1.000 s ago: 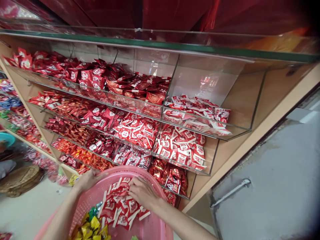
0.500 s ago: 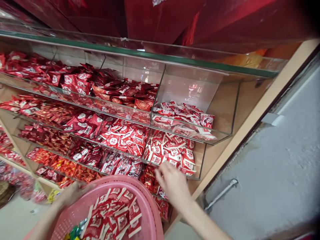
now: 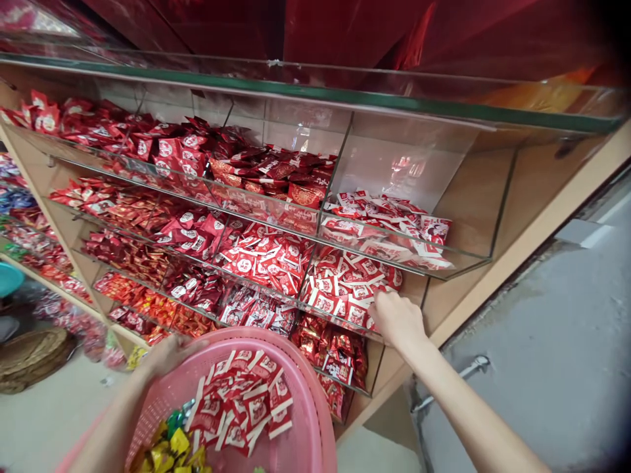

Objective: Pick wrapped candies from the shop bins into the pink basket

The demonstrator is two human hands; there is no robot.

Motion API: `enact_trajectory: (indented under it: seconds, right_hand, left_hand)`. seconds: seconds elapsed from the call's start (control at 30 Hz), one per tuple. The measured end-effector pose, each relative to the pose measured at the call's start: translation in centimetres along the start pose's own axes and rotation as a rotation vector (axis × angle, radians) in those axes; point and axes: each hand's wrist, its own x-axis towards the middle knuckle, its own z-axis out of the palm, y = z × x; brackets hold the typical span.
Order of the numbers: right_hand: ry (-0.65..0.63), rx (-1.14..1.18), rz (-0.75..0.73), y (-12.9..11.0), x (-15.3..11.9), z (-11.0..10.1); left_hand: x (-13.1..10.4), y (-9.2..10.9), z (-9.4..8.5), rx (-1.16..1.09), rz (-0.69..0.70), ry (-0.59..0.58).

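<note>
My left hand (image 3: 170,355) is closed round the left rim of a pink plastic basket (image 3: 315,407). Inside it lie red-and-white candy packets (image 3: 246,401), with gold-wrapped candies (image 3: 172,453) and a few green ones beside them. My right hand (image 3: 399,318) is at the right end of a glass-fronted shelf bin, against a pile of similar red-and-white packets (image 3: 340,282). Its fingers are curled down among the packets; the fingertips are hidden, so I cannot see what is between them.
Glass shelves (image 3: 296,92) hold several rows of red candy packets (image 3: 172,154) in divided bins. A wooden side panel (image 3: 532,256) and a grey wall (image 3: 557,368) with a metal pipe stand at right. A woven basket (image 3: 34,355) is on the floor at left.
My right hand has moved up and right, from in front of the shelf to the packets in the bin. The view has shifted left, showing more floor and the gold candies.
</note>
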Motion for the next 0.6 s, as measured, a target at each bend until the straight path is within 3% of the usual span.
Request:
enact_trajectory:
  seconds: [0.3, 0.6]
  right_hand:
    - [0.215, 0.121, 0.058, 2.1, -1.3, -1.4]
    - [0.461, 0.349, -0.138, 3.3, -2.4, 0.2]
  left_hand:
    - [-0.3, -0.1, -0.3, -0.050, 0.010, -0.025]
    - [-0.5, 0.0, -0.6, -0.011, -0.023, -0.025]
